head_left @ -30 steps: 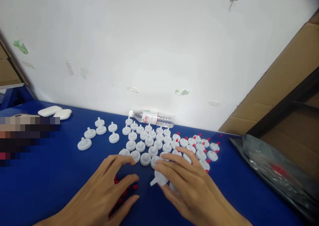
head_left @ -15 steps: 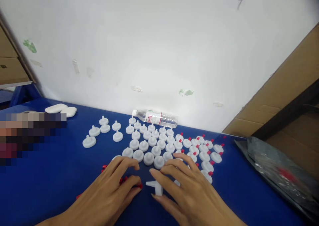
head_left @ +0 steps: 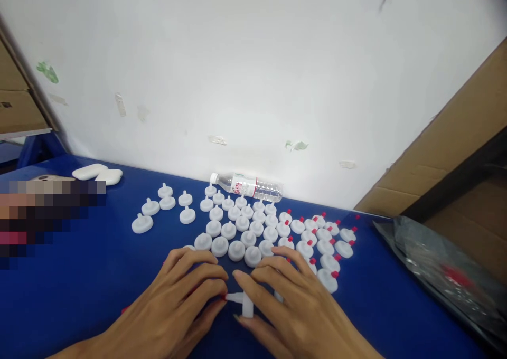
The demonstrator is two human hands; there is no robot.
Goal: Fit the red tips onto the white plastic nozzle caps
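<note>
My right hand (head_left: pixel 293 306) grips a white plastic nozzle cap (head_left: pixel 244 303) turned on its side, spout pointing left. My left hand (head_left: pixel 178 306) pinches a small red tip (head_left: pixel 223 296) right at the end of that spout. Both hands rest low on the blue table (head_left: pixel 79 290). Just beyond my fingers stand several rows of white caps (head_left: pixel 237 227); those on the right (head_left: pixel 325 243) carry red tips. A few loose red tips lie under my left hand, mostly hidden.
A clear water bottle (head_left: pixel 247 186) lies against the white wall. Two white oblong pieces (head_left: pixel 97 174) sit far left by a blurred patch. A dark plastic bag (head_left: pixel 443 274) lies at right beside cardboard boxes (head_left: pixel 447 142).
My left hand picked a red tip from the loose ones and moved right to the spout. My right hand turned the white cap on its side and drew it nearer.
</note>
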